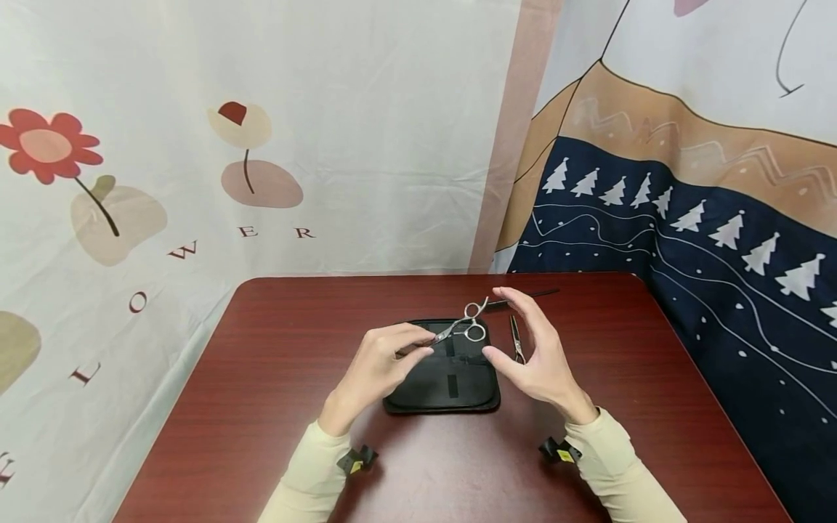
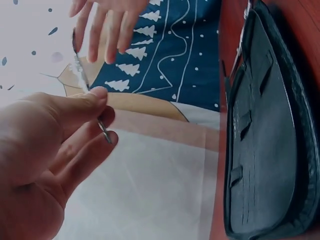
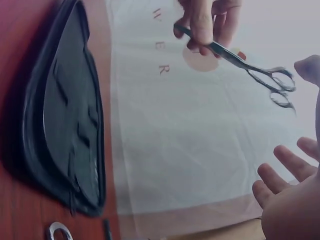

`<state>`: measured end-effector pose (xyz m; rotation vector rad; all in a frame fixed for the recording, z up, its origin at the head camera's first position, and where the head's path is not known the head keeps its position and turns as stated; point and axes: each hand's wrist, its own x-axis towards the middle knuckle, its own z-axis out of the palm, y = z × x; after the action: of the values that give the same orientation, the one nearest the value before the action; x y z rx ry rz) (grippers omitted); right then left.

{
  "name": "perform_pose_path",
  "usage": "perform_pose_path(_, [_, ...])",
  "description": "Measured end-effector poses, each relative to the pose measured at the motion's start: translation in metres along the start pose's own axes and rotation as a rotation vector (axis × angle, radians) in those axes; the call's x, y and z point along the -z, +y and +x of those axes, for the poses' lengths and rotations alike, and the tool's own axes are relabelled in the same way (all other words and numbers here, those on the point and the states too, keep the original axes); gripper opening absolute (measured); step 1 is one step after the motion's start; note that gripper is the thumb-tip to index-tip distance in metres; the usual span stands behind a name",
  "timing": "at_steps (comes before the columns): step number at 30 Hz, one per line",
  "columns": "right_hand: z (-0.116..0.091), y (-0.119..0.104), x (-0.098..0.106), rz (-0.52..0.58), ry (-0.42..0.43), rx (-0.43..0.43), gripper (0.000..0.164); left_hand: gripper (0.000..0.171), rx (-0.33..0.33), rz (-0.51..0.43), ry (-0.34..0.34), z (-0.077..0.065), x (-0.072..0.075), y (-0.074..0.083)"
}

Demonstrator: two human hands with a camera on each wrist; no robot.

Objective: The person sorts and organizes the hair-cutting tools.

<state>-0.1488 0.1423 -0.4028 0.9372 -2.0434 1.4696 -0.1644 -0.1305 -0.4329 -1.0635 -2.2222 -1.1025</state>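
My left hand [image 1: 386, 357] pinches a pair of silver hairdressing scissors [image 1: 474, 332] by the blades between thumb and fingers, above a black case [image 1: 445, 388]. The finger rings point right and up, toward my right hand [image 1: 539, 352]. That hand is held apart from the scissors, thumb and fingers spread with nothing between them. In the right wrist view the scissors [image 3: 232, 57] hang in the air with both rings visible. The case [image 2: 272, 150] lies on the table, its black inner panel with small strap loops facing up.
On the red-brown table [image 1: 261, 378], a second pair of scissors [image 1: 516, 340] lies right of the case, partly behind my right hand. A thin dark comb-like strip [image 1: 544, 293] lies farther back. Printed curtains [image 1: 392, 145] hang behind the table.
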Motion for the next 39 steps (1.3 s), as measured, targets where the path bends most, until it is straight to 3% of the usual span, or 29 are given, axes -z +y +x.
perform_pose_path(7, [0.001, 0.009, -0.012, 0.306, 0.005, -0.076, 0.079, 0.023, 0.009, -0.129, 0.111, 0.008, -0.009, 0.007])
perform_pose_path(14, [0.002, 0.028, -0.025, 0.473, 0.008, -0.062, 0.074, 0.022, 0.063, -0.234, 0.17, 0.017, -0.011, 0.028])
perform_pose_path(21, [0.003, 0.037, -0.034, 0.535, -0.006, -0.054, 0.067, 0.023, 0.143, -0.286, 0.172, 0.017, -0.014, 0.035])
perform_pose_path(33, [0.001, 0.033, -0.039, 0.513, 0.01, -0.112, 0.049, 0.023, 0.149, -0.321, 0.174, 0.016, -0.021, 0.032])
perform_pose_path(39, [0.0, 0.033, -0.043, 0.497, 0.039, -0.117, 0.027, 0.021, 0.174, -0.326, 0.156, 0.009, -0.03, 0.016])
